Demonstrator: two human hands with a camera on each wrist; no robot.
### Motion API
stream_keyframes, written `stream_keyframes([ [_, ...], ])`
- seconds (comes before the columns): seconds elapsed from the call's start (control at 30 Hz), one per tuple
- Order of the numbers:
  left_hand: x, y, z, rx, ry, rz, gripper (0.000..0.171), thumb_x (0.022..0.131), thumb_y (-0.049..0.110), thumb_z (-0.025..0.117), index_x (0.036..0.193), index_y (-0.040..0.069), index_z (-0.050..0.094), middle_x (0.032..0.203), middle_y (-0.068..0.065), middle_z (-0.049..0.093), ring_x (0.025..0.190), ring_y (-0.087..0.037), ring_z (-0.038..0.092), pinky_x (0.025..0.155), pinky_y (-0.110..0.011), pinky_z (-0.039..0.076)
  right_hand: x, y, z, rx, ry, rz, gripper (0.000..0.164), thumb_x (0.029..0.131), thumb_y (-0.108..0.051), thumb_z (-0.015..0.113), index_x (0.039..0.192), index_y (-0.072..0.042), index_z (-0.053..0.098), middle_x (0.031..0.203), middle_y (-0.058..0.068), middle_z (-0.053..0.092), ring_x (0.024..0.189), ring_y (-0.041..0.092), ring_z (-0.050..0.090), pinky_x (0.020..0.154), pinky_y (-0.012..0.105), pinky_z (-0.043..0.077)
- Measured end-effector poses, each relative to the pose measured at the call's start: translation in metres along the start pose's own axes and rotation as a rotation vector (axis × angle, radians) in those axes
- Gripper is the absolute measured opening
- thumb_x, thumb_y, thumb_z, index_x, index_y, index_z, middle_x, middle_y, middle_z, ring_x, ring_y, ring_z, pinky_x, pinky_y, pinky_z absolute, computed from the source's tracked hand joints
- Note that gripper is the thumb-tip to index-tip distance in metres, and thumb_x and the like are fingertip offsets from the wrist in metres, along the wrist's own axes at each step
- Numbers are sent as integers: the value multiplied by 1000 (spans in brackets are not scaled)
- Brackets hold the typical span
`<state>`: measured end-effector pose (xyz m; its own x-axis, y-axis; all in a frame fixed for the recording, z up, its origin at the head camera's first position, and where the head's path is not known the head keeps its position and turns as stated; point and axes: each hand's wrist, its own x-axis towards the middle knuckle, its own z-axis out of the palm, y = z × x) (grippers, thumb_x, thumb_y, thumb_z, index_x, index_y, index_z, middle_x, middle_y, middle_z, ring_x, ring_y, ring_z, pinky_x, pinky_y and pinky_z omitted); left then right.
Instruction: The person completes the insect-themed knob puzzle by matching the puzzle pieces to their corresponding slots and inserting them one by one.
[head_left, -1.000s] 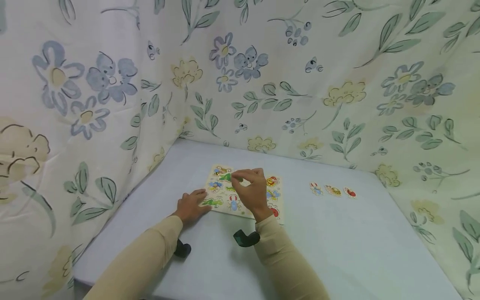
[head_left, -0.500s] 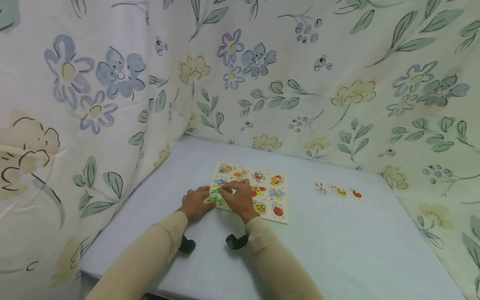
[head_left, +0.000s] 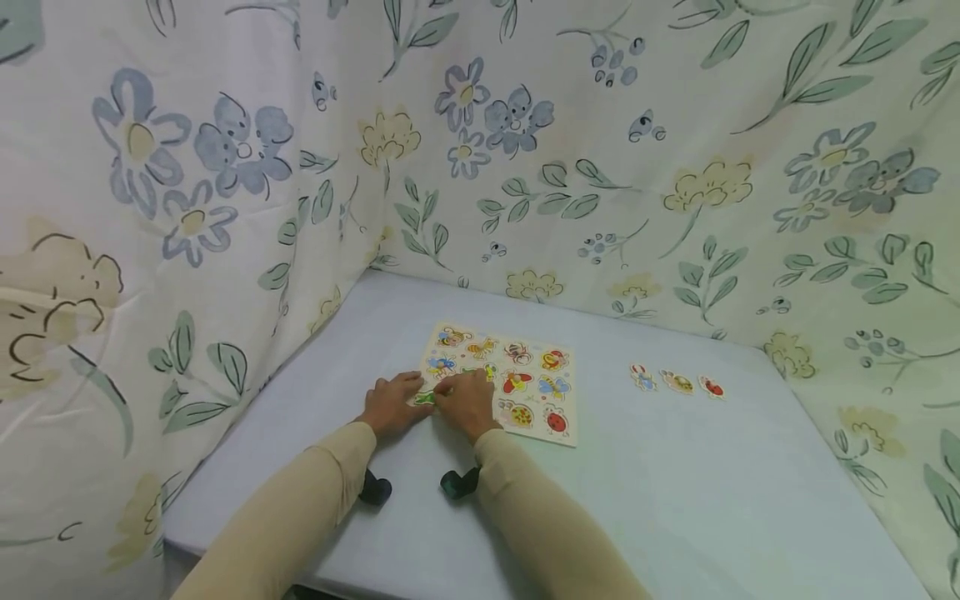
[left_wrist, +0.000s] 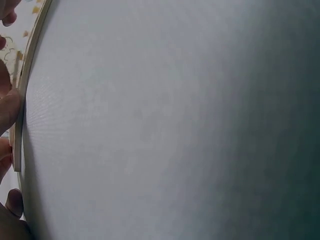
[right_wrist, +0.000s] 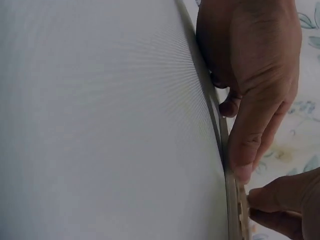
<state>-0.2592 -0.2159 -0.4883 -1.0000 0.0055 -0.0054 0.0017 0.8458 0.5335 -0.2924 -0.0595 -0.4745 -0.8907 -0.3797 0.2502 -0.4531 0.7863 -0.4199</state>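
A light insect puzzle board [head_left: 536, 437] lies on the table. My right hand [head_left: 467, 402] bends over its lower left part, pinching a green grasshopper piece [head_left: 425, 398] low against the board's picture. The right wrist view shows that thumb and finger [right_wrist: 270, 197] meeting just above the board edge [right_wrist: 232, 210]. Beside the left corner rests my left hand [head_left: 393, 406], its fingertips touching the board. In the left wrist view, its thumb [left_wrist: 9, 110] lies on the near edge of the board [left_wrist: 30, 55]. My right hand hides part of the bottom row.
To the right of the board lie three loose cutouts: a blue-and-red beetle [head_left: 642, 377], a yellow spotted bug [head_left: 678, 382] and a ladybug [head_left: 712, 387]. A floral curtain [head_left: 570, 167] hangs behind and to the left of the white table [head_left: 712, 483].
My right hand has come down from above the board, moving left and nearer with the grasshopper piece, to the lower left corner. My left hand stays at the board's edge.
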Motion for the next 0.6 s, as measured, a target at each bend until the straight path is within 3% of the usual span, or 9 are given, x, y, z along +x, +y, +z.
stream_keyframes([
  [0.6, 2, 0, 2, 19, -5, -1, 63, 87, 38, 70, 138, 4, 53, 146, -7, 44, 113, -37, 44, 90, -53, 34, 0, 2, 3, 43, -8, -28, 11, 85, -24, 71, 91, -21, 80, 95, -5, 71, 90, 24, 50, 81, 44, 38],
])
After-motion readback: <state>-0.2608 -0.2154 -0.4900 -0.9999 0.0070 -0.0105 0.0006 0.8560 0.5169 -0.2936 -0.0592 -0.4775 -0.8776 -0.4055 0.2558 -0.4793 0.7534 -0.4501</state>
